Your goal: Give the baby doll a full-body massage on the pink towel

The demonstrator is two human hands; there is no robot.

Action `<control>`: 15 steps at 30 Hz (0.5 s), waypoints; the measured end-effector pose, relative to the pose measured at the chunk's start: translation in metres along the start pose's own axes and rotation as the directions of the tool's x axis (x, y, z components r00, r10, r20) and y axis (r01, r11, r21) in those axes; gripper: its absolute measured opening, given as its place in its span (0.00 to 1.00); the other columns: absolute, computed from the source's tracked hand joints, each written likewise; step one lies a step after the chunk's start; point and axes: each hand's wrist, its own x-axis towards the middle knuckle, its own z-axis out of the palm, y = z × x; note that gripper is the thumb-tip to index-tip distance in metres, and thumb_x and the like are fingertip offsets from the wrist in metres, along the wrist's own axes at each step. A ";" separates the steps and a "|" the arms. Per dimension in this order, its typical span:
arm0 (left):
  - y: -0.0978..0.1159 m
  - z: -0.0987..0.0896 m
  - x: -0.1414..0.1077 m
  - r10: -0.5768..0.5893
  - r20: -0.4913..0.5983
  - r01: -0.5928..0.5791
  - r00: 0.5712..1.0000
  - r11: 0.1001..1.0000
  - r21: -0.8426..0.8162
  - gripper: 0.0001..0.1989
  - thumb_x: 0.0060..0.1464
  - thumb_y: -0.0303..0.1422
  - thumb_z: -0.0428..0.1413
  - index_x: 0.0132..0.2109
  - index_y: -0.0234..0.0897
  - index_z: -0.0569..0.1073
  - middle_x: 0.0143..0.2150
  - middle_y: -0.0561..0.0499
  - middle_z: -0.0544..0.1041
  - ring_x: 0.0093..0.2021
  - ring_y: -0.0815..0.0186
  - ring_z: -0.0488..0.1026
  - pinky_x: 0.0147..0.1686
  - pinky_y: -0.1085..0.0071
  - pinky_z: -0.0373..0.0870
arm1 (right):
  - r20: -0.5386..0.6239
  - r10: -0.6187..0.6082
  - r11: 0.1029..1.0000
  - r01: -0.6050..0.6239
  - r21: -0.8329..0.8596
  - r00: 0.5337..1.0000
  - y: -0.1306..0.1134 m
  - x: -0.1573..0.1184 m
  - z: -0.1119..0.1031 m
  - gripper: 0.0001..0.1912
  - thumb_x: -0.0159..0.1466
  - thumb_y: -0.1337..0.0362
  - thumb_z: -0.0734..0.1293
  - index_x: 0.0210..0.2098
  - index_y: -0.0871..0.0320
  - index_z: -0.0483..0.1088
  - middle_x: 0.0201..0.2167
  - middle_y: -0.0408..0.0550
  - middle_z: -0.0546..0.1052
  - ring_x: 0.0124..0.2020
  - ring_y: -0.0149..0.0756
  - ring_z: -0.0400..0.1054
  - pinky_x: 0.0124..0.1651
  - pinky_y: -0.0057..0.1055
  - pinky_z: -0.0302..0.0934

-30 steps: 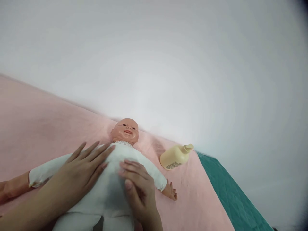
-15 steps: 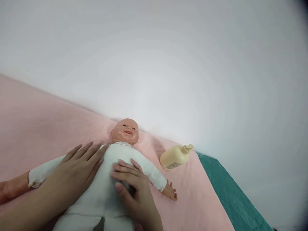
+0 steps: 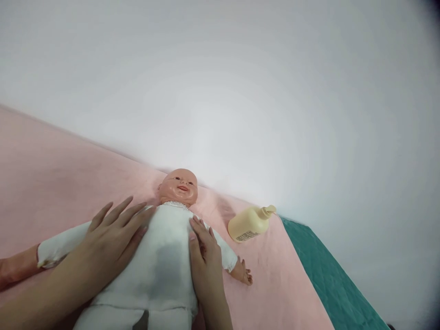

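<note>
A baby doll (image 3: 168,238) with a white cloth body and a hard plastic head lies face up, arms spread. Across its shoulder and side, at the left of the view, my left hand (image 3: 115,233) rests flat with the fingers stretched out. My right hand (image 3: 208,259) lies along the opposite side of the doll's chest, fingers extended toward its shoulder and covering part of the upper arm. Neither hand grips anything. A grey patch shows on the doll's belly between my hands.
A pale yellow pump bottle (image 3: 249,224) stands by the doll's outstretched arm. Under everything is a pink cloth (image 3: 282,279), bordered at the right by a green quilted cover (image 3: 326,270). A white wall (image 3: 220,91) rises directly behind the doll's head.
My right hand has slid from the middle of the doll's chest to its side at the right, uncovering the grey patch. My left hand has stayed nearly in place, its fingers slightly more spread.
</note>
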 end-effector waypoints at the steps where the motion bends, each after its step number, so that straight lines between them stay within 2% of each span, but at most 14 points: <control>1: 0.004 -0.003 0.001 -0.007 0.002 0.007 1.000 0.998 -0.056 0.23 0.66 0.39 0.46 0.66 0.45 0.67 0.67 0.48 0.70 0.70 0.46 0.60 0.66 0.41 0.59 | -0.005 0.002 1.000 -0.002 0.000 1.000 0.000 0.000 0.000 0.21 0.70 0.59 0.61 0.58 0.55 0.74 0.63 0.50 0.72 0.68 0.44 0.61 0.75 0.54 0.38; 3: 0.015 -0.012 0.003 0.015 -0.010 -0.017 1.000 0.977 -0.212 0.22 0.66 0.39 0.47 0.65 0.45 0.68 0.68 0.50 0.67 0.71 0.52 0.59 0.67 0.51 0.60 | -0.006 -0.004 1.000 0.004 0.003 1.000 0.001 0.000 -0.001 0.20 0.70 0.59 0.61 0.57 0.54 0.75 0.62 0.50 0.73 0.68 0.44 0.62 0.75 0.54 0.39; 5: 0.026 -0.023 0.001 0.052 -0.028 -0.059 0.998 0.919 -0.389 0.20 0.67 0.39 0.48 0.61 0.46 0.72 0.67 0.51 0.70 0.69 0.57 0.63 0.66 0.60 0.64 | -0.013 -0.015 1.000 0.015 0.008 1.000 0.002 0.000 0.000 0.20 0.70 0.59 0.61 0.56 0.54 0.76 0.61 0.50 0.74 0.67 0.44 0.63 0.74 0.55 0.40; 7: 0.034 -0.033 -0.005 0.091 0.001 -0.076 0.996 0.836 -0.543 0.16 0.68 0.39 0.48 0.52 0.49 0.79 0.58 0.54 0.78 0.62 0.61 0.71 0.61 0.66 0.70 | -0.021 -0.022 1.000 0.022 0.014 1.000 0.003 0.000 0.000 0.19 0.69 0.60 0.61 0.55 0.54 0.76 0.60 0.50 0.74 0.66 0.44 0.64 0.74 0.55 0.41; 9: 0.036 -0.039 -0.013 0.126 0.049 -0.066 0.991 0.764 -0.642 0.17 0.68 0.39 0.46 0.45 0.52 0.81 0.46 0.58 0.83 0.55 0.62 0.77 0.56 0.69 0.74 | -0.024 -0.025 0.999 0.025 0.021 0.999 0.004 0.000 0.001 0.19 0.69 0.60 0.61 0.55 0.54 0.77 0.60 0.51 0.75 0.66 0.45 0.64 0.74 0.56 0.40; 11: 0.035 -0.041 -0.019 0.117 0.081 -0.035 0.990 0.750 -0.661 0.18 0.67 0.39 0.46 0.45 0.56 0.81 0.43 0.60 0.84 0.53 0.62 0.78 0.53 0.70 0.76 | -0.024 -0.020 0.999 0.021 0.033 1.000 0.005 0.001 0.002 0.19 0.69 0.60 0.62 0.54 0.55 0.77 0.60 0.52 0.75 0.66 0.45 0.64 0.74 0.56 0.39; 13: 0.036 -0.041 -0.022 0.120 0.105 -0.029 0.987 0.782 -0.622 0.17 0.66 0.39 0.47 0.47 0.58 0.81 0.44 0.61 0.84 0.53 0.62 0.78 0.52 0.71 0.76 | -0.027 -0.011 0.999 0.012 0.042 1.000 0.005 0.000 0.003 0.19 0.69 0.60 0.62 0.54 0.54 0.77 0.61 0.51 0.74 0.67 0.45 0.63 0.74 0.56 0.38; 15: 0.039 -0.039 -0.020 0.159 0.089 -0.085 0.983 0.832 -0.548 0.15 0.64 0.40 0.50 0.46 0.60 0.82 0.43 0.61 0.84 0.52 0.62 0.79 0.51 0.72 0.76 | -0.024 -0.007 0.999 0.008 0.043 1.000 0.005 0.000 0.003 0.18 0.69 0.59 0.62 0.53 0.54 0.77 0.60 0.51 0.74 0.67 0.45 0.63 0.74 0.56 0.37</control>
